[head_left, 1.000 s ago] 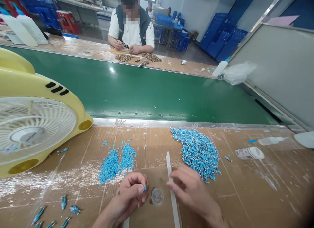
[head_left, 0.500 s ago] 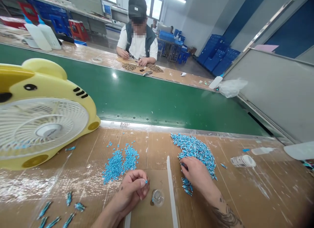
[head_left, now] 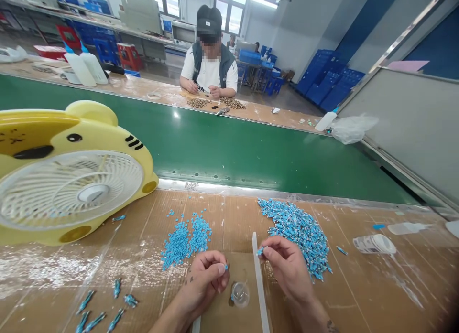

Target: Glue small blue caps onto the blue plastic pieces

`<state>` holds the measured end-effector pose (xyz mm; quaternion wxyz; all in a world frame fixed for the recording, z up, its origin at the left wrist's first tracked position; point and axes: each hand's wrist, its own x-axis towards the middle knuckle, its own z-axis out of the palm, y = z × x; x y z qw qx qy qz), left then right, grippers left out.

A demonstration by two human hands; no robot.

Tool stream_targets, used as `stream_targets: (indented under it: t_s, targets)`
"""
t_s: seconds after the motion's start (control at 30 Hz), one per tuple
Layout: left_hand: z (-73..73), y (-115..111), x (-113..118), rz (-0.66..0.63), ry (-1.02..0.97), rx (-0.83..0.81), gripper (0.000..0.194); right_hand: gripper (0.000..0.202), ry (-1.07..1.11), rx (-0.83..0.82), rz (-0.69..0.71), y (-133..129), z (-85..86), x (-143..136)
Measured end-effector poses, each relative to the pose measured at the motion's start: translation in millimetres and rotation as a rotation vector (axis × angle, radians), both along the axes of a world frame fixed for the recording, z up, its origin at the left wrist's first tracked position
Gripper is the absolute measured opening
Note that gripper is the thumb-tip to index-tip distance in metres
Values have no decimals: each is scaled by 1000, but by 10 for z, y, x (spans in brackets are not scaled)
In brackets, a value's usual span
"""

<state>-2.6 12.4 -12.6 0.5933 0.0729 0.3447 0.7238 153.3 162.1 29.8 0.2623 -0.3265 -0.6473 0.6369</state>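
My left hand is closed in a pinch, a tiny blue disc showing at its fingertips. Between the thumb and finger of my right hand is a small blue-and-white piece. A heap of similar blue-and-white pieces lies just behind and beside my right hand. Loose blue discs spread beyond my left hand. On the board between both hands stands a small clear cup. Several longer blue figure-like pieces rest at the lower left.
A yellow animal-faced fan stands at the left. Beyond the cardboard runs a green belt, with a co-worker on its far side. A white tub and a squeeze bottle lie at the right.
My right hand has come away from the heap toward my left hand and now holds a blue-and-white piece up. My left hand keeps its pinch. The camera view has shifted slightly.
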Motion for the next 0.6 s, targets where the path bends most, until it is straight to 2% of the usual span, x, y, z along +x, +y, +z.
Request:
stream_targets:
  t_s: [0.17, 0.27, 0.37, 0.47, 0.6]
  targets:
    - [10, 28, 4, 38, 33, 2, 23, 22, 210, -218, 34, -289, -12, -256]
    - [14, 27, -4, 30, 32, 6, 23, 23, 239, -355, 84, -324, -96, -276]
    - [23, 25, -11, 23, 27, 3, 23, 22, 247, -397, 110, -319, -194, -222]
    - [40, 27, -14, 36, 39, 5, 23, 16, 171, -305, 151, -332, -220, -152]
    - [46, 35, -10, 55, 84, -10, 26, 5, 68, 45, 199, -374, -127, -126]
